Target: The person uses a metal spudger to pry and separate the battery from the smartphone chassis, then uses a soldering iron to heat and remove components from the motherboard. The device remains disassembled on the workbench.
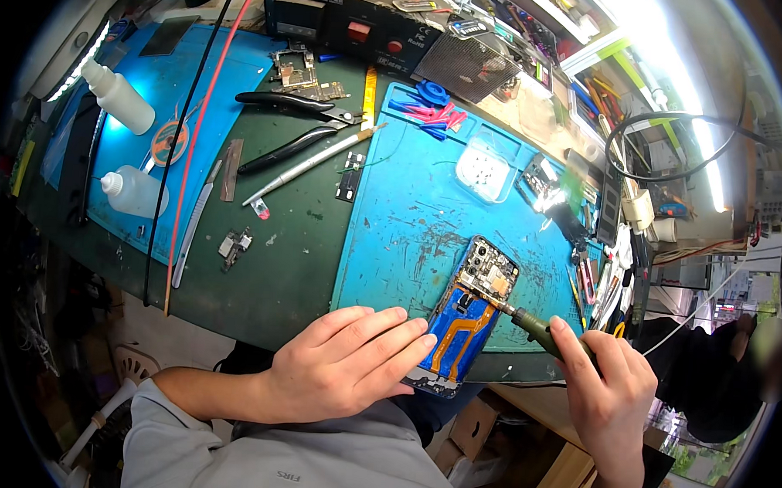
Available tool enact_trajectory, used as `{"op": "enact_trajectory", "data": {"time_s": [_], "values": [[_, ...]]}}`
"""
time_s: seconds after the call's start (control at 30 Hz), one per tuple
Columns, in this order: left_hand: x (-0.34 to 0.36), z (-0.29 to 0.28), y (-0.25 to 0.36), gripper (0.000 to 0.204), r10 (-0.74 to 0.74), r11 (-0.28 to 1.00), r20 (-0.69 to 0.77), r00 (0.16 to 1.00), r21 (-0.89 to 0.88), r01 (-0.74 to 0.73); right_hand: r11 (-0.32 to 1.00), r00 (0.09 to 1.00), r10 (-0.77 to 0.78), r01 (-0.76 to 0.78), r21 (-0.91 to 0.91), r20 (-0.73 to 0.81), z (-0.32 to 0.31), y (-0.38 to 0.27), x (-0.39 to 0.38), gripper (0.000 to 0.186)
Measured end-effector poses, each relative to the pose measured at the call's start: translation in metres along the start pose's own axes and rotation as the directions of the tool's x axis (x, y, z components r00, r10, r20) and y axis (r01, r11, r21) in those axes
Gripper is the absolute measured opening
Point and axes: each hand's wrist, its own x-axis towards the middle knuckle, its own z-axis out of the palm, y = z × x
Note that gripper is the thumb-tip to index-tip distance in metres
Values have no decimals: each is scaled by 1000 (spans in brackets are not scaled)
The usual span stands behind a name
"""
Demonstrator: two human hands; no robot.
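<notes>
An opened phone (470,322) lies tilted on the blue mat, its circuit board, blue inner area and orange flex ribbons exposed. My left hand (346,364) rests along its lower left edge, fingers stretched out and fingertips touching it; the thumb is mostly hidden. From the right, my right hand (607,380) grips a green-handled screwdriver (536,327). The metal shaft slants down to the left, and its tip meets the phone just below the board.
The blue mat (392,218) carries a clear box of small parts (485,169) and blue and pink pieces (431,115). Black-handled cutters (290,148), tweezers (196,222) and white bottles (122,100) lie or stand leftward. Black and red cables (207,105) cross in front.
</notes>
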Motion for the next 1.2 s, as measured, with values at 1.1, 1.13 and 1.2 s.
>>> {"op": "enact_trajectory", "data": {"time_s": [1.1, 1.13, 1.2], "values": [[0, 1, -1, 44, -147, 965, -203, 968, -243, 96, 983, 994, -100, 104, 152, -35, -9, -11, -22, 53], [1, 0, -5, 37, -113, 969, -194, 974, -237, 65, 974, 989, -137, 146, 172, -62, -7, -10, -25, 52], [1, -1, -6, 22, -45, 968, -179, 983, -249, -1, 970, 987, -146, 157, 184, -69, -5, -13, -31, 52]]}}
